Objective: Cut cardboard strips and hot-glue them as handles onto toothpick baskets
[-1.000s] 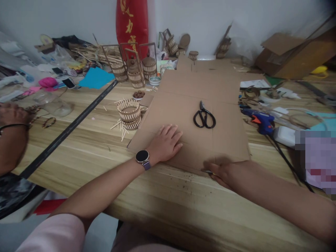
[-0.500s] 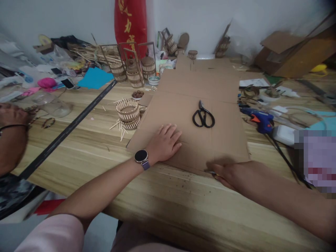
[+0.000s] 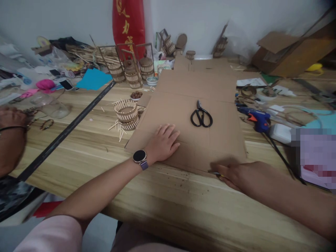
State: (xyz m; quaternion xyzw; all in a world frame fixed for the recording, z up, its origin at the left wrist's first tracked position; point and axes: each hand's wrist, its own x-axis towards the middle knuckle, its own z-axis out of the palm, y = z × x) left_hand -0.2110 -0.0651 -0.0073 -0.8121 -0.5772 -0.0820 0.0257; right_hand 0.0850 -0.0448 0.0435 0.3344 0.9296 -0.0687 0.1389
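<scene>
My left hand lies flat on a large cardboard sheet, fingers spread, with a watch on the wrist. At the sheet's near edge, my right hand is closed round a utility knife. Only a bit of yellow handle and a short length of metal blade show; the fingers hide the rest. The blade is at the cardboard's edge. Black-handled scissors rest on the sheet beyond both hands.
Left of the sheet stands a small round basket of wooden sticks, with loose sticks around it. Handled baskets stand behind. A blue glue gun lies at right, near a cardboard box. Another person's arm rests at far left.
My right hand has shifted slightly right along the cardboard's near edge with the knife. My left hand stays in place on the sheet. The whole view has moved a little.
</scene>
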